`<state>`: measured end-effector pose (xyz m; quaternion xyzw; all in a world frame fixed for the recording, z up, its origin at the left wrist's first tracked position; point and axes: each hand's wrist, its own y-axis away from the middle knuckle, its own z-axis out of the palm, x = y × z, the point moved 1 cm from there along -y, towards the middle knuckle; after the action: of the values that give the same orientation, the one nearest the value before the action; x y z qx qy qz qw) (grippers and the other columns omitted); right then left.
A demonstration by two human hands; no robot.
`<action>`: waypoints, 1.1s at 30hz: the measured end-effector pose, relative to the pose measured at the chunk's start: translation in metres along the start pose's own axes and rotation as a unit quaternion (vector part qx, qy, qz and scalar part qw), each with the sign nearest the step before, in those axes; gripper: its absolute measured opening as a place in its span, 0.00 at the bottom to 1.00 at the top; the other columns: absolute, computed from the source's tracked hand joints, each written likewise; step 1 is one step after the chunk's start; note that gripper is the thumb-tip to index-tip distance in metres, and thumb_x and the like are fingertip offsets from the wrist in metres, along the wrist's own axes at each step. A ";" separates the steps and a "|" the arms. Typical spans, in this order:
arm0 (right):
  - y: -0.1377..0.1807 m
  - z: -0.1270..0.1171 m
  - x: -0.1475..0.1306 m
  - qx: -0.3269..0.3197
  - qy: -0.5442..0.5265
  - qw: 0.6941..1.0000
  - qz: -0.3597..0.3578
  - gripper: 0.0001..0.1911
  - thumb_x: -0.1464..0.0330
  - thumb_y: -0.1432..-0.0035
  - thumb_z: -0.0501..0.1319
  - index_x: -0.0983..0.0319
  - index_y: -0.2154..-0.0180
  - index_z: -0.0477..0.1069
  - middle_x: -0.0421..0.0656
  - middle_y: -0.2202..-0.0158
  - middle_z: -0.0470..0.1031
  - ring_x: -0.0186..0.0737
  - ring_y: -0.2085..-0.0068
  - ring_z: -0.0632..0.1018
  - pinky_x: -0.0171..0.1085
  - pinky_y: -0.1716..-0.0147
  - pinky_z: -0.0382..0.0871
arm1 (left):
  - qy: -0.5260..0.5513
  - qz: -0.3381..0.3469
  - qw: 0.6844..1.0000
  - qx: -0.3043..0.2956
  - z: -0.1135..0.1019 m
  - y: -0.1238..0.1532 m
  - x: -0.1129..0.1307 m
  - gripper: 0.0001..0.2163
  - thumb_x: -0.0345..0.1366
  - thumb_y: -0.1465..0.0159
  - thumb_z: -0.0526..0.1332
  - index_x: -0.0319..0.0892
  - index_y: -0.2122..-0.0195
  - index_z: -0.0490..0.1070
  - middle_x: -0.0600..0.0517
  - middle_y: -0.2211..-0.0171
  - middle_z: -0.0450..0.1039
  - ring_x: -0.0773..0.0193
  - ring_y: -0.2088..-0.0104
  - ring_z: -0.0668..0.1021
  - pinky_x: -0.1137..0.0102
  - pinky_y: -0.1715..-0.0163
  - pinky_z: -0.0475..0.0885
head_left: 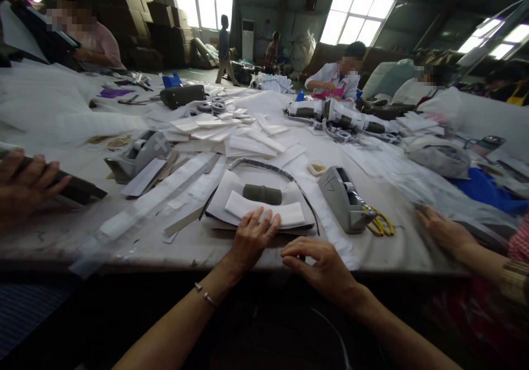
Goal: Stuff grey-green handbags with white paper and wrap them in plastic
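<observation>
On the table edge before me lies a handbag (pixel 212 216) with a dark rim, its handle (pixel 264 163) wrapped and arched away from me. White padding covers its face, and a dark olive rolled piece (pixel 262 194) shows in the middle. My left hand (pixel 252 240) rests with outstretched fingers on a white foam strip (pixel 285 213) across the near side of the bag. Just right of it, my right hand (pixel 320 262) is curled at the table edge, thumb and forefinger brought together. Whatever may be between those fingertips is hidden.
A grey tape dispenser (pixel 341 199) and yellow-handled scissors (pixel 382 224) stand right of the bag; another dispenser (pixel 138 155) is at left. Foam sheets (pixel 252 141) pile up behind. Co-workers' hands are at far left (pixel 25 183) and right (pixel 448 229); wrapped bags (pixel 343 114) lie farther back.
</observation>
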<state>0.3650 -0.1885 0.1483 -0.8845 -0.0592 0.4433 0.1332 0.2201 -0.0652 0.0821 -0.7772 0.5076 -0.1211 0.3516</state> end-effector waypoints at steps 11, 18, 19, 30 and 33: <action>-0.132 -0.030 0.051 -0.173 0.393 0.899 0.088 0.13 0.67 0.35 0.56 0.58 0.53 0.77 0.47 0.52 0.80 0.45 0.51 0.78 0.39 0.52 0.68 | -0.022 -0.022 0.999 0.016 0.008 0.002 0.005 0.14 0.31 0.31 0.56 0.44 0.45 0.69 0.45 0.48 0.74 0.52 0.45 0.74 0.59 0.47 0.68; -0.152 -0.025 0.074 -0.232 0.463 0.846 0.125 0.16 0.67 0.34 0.51 0.61 0.57 0.78 0.53 0.54 0.80 0.51 0.51 0.78 0.44 0.52 0.63 | -0.020 -0.036 0.998 0.039 0.009 0.001 0.006 0.13 0.32 0.30 0.54 0.44 0.46 0.70 0.46 0.50 0.75 0.54 0.46 0.75 0.60 0.47 0.68; -0.155 -0.026 0.076 -0.234 0.466 0.843 0.131 0.16 0.67 0.34 0.51 0.61 0.57 0.77 0.52 0.53 0.80 0.51 0.50 0.78 0.44 0.51 0.63 | -0.018 -0.039 0.998 0.041 0.008 0.001 0.006 0.13 0.31 0.30 0.54 0.43 0.46 0.70 0.46 0.50 0.75 0.54 0.46 0.75 0.60 0.47 0.68; -0.171 -0.037 0.115 -0.160 0.465 0.823 0.283 0.20 0.63 0.34 0.50 0.64 0.56 0.78 0.54 0.54 0.80 0.49 0.52 0.79 0.39 0.58 0.67 | 0.000 -0.052 0.998 0.041 0.014 0.003 0.009 0.12 0.33 0.30 0.53 0.43 0.47 0.69 0.45 0.50 0.74 0.53 0.46 0.75 0.59 0.47 0.69; -0.182 -0.041 0.124 -0.141 0.459 0.814 0.328 0.21 0.56 0.37 0.56 0.65 0.55 0.77 0.56 0.54 0.79 0.51 0.52 0.79 0.40 0.60 0.69 | 0.004 -0.056 0.997 0.048 0.014 0.002 0.009 0.12 0.33 0.30 0.53 0.43 0.48 0.70 0.45 0.50 0.74 0.53 0.46 0.75 0.59 0.47 0.69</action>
<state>0.4748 0.0063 0.1291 -0.9614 0.2402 -0.0095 -0.1342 0.2303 -0.0676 0.0695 -0.7860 0.4586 -0.1674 0.3792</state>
